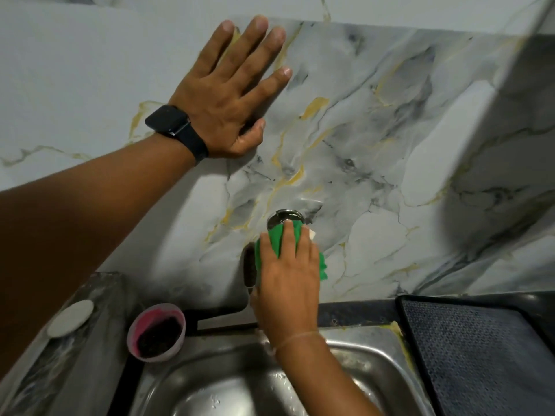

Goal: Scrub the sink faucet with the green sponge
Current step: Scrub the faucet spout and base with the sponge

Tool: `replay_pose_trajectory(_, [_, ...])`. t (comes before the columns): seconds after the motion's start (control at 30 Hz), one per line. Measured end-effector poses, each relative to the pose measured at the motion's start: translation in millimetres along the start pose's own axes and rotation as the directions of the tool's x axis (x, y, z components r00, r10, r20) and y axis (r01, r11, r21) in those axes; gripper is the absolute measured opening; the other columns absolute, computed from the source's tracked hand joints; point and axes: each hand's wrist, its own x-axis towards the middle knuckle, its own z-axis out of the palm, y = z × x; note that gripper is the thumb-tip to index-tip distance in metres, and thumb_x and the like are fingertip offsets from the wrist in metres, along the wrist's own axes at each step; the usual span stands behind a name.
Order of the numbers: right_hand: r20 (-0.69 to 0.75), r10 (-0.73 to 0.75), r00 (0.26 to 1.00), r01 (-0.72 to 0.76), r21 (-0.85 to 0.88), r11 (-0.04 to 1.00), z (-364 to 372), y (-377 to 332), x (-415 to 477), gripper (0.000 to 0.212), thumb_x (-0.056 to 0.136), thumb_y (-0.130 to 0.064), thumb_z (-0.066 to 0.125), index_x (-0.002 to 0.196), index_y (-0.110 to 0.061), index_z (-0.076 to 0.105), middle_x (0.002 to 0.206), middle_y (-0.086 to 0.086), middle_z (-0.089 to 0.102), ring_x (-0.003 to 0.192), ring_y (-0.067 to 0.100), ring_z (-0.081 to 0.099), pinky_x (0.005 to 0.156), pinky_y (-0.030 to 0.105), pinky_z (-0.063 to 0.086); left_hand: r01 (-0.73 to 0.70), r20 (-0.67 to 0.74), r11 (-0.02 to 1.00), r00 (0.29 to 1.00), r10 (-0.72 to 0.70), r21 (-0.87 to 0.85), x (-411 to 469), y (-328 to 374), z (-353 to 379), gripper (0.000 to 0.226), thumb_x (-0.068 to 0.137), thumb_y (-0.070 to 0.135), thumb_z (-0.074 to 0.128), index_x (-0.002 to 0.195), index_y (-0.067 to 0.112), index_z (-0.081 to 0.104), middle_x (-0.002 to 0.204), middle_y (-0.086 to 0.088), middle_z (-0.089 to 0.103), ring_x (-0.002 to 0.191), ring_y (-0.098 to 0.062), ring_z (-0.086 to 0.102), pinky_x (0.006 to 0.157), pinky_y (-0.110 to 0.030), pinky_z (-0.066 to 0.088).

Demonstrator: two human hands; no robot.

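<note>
Head view: right hand fingers clench the green sponge around the chrome faucet; left hand fingers lie released, flat on the marble wall.

Your right hand presses the green sponge around the chrome wall-mounted faucet above the steel sink; your left hand, wearing a black wristwatch, lies flat on the marble-patterned wall.
</note>
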Motion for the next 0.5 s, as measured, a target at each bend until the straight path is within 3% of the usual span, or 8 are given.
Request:
replay_pose_trajectory(0.07, [0.171,-0.029,0.985,0.038,-0.054,0.998,-8,3,13,0.069,0.077,-0.029,0.063,0.142,-0.014,0.044,0.158,0.024,0.026,0.146,0.046,0.017,0.121,0.057,0.017,-0.009,0.033,1.0,0.999,0.01,-0.023,-7,8,0,0.075,0.09,0.048,0.034,0.155,0.017,0.016,0.159,-0.022,0.027,0.147,-0.042,0.024,0.119,-0.055,0.016])
replay_pose_trajectory(0.13, [0.249,-0.062,0.966,0.09,-0.101,0.991,-17,8,19,0.067,0.077,-0.032,0.063,0.139,-0.012,0.047,0.158,0.023,0.025,0.146,0.046,0.014,0.121,0.057,0.016,0.017,0.071,0.998,0.997,-0.013,-0.064,-10,13,-3,0.074,0.09,0.047,0.032,0.155,0.017,0.016,0.16,-0.022,0.025,0.148,-0.042,0.022,0.119,-0.056,0.015])
replay_pose_trajectory(0.23, [0.249,-0.162,0.955,0.205,-0.159,0.966,-29,20,-3,0.071,0.081,-0.032,0.066,0.144,-0.013,0.039,0.161,0.023,0.016,0.147,0.047,0.009,0.121,0.058,0.017,0.078,0.187,0.984,0.981,-0.047,-0.159,-3,17,-27,0.075,0.089,0.045,0.033,0.156,0.019,0.013,0.162,-0.019,0.019,0.15,-0.04,0.015,0.121,-0.054,0.007])
replay_pose_trajectory(0.3, [0.223,-0.199,0.954,0.23,-0.127,0.965,-29,26,-32,0.077,0.083,-0.026,0.068,0.149,-0.017,0.031,0.163,0.023,0.009,0.148,0.048,0.007,0.12,0.058,0.016,0.213,0.332,0.938,0.936,-0.116,-0.272,3,27,-45,0.084,0.08,0.04,0.041,0.156,0.018,0.013,0.163,-0.019,0.012,0.151,-0.04,0.008,0.121,-0.059,0.005])
replay_pose_trajectory(0.37, [0.229,-0.231,0.946,0.245,-0.034,0.969,-37,37,-64,0.079,0.082,-0.016,0.067,0.15,-0.019,0.027,0.164,0.02,0.004,0.148,0.046,0.006,0.12,0.056,0.017,0.433,0.499,0.823,0.839,-0.219,-0.368,8,54,-73,0.091,0.068,0.036,0.051,0.152,0.016,0.02,0.164,-0.018,0.007,0.152,-0.038,0.002,0.122,-0.064,0.006])
replay_pose_trajectory(0.43, [0.284,-0.235,0.93,0.192,0.168,0.967,-43,59,-90,0.077,0.082,-0.011,0.06,0.151,-0.022,0.027,0.165,0.013,0.009,0.15,0.038,0.008,0.122,0.048,0.02,0.618,0.614,0.619,0.744,-0.263,-0.484,9,92,-108,0.085,0.067,0.035,0.053,0.147,0.017,0.032,0.164,-0.015,0.013,0.152,-0.034,0.006,0.125,-0.057,0.01])
replay_pose_trajectory(0.47, [0.349,-0.202,0.915,0.077,0.34,0.937,-48,73,-101,0.074,0.083,-0.009,0.058,0.15,-0.023,0.03,0.164,0.011,0.018,0.15,0.032,0.017,0.122,0.041,0.024,0.679,0.653,0.488,0.712,-0.257,-0.548,5,117,-125,0.079,0.07,0.034,0.053,0.145,0.017,0.037,0.162,-0.013,0.02,0.152,-0.03,0.012,0.126,-0.051,0.015])
replay_pose_trajectory(0.5, [0.434,-0.127,0.892,-0.134,0.522,0.842,-59,95,-113,0.07,0.083,-0.008,0.059,0.148,-0.022,0.036,0.159,0.01,0.032,0.145,0.026,0.032,0.118,0.034,0.03,0.709,0.68,0.359,0.697,-0.228,-0.607,6,149,-148,0.074,0.074,0.034,0.053,0.145,0.019,0.04,0.16,-0.01,0.027,0.151,-0.024,0.019,0.125,-0.043,0.02])
